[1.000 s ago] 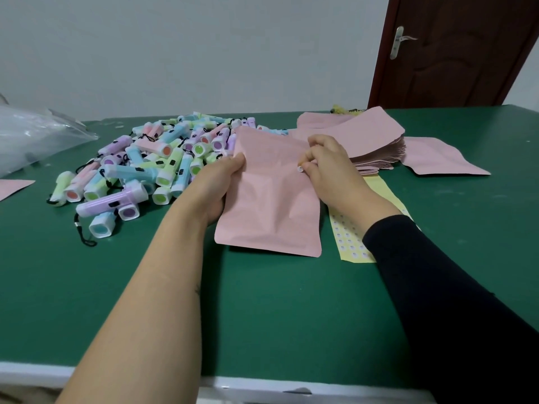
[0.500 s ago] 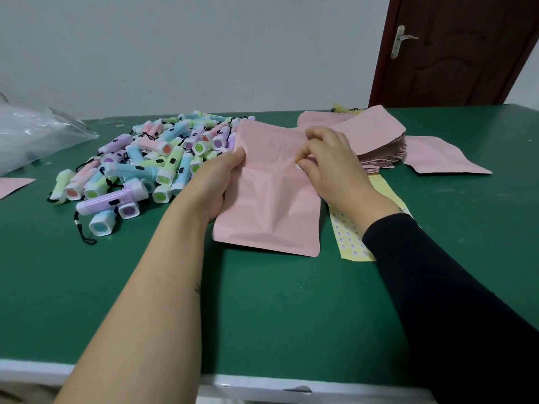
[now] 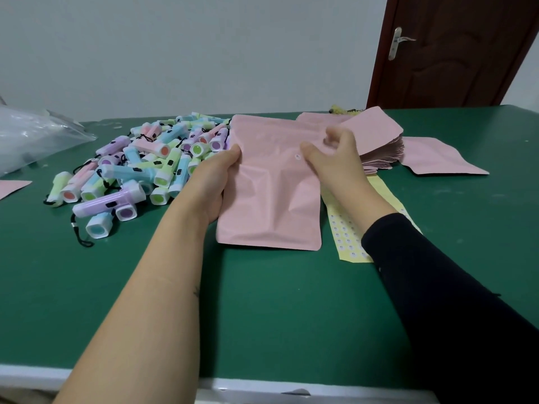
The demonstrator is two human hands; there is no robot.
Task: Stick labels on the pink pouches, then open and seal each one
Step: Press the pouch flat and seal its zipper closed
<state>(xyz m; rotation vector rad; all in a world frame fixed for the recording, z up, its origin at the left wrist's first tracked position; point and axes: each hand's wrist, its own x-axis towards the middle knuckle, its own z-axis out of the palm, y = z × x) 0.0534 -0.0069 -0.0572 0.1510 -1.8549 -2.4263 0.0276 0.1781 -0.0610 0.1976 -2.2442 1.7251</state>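
Your left hand (image 3: 215, 182) pinches the pink pouch (image 3: 271, 199), and your right hand (image 3: 335, 161), fingers curled, seems to press by its round label (image 3: 297, 156).

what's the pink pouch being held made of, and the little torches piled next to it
Pink pouch: seemingly matte plastic film or coated paper; it creases softly and bulges, with slight sheen. Torches: likely hard moulded plastic, pastel, smooth and faintly glossy.

Head view, downward over near table (image 3: 262, 316)
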